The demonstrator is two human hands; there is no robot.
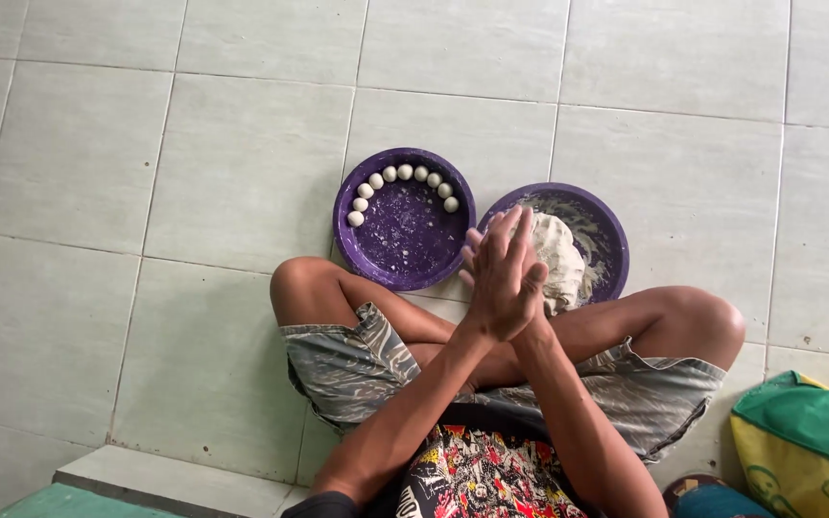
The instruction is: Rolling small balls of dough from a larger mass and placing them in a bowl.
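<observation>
I sit cross-legged on a tiled floor. My left hand [498, 280] and my right hand [533, 290] are pressed flat together, palm to palm, fingers straight, just above the right purple plate [610, 232]. Anything between the palms is hidden. That plate holds a large lump of pale dough [564, 261], partly behind my hands. To its left lies a second purple plate [405, 245], dusted with flour, with several small white dough balls [405, 174] lined along its far rim.
Pale square floor tiles [242, 163] stretch all around. A green and yellow bag [808, 443] lies at the lower right by my knee, with a blue object [714, 501] beside it. A low tiled step [175, 478] runs along the bottom left.
</observation>
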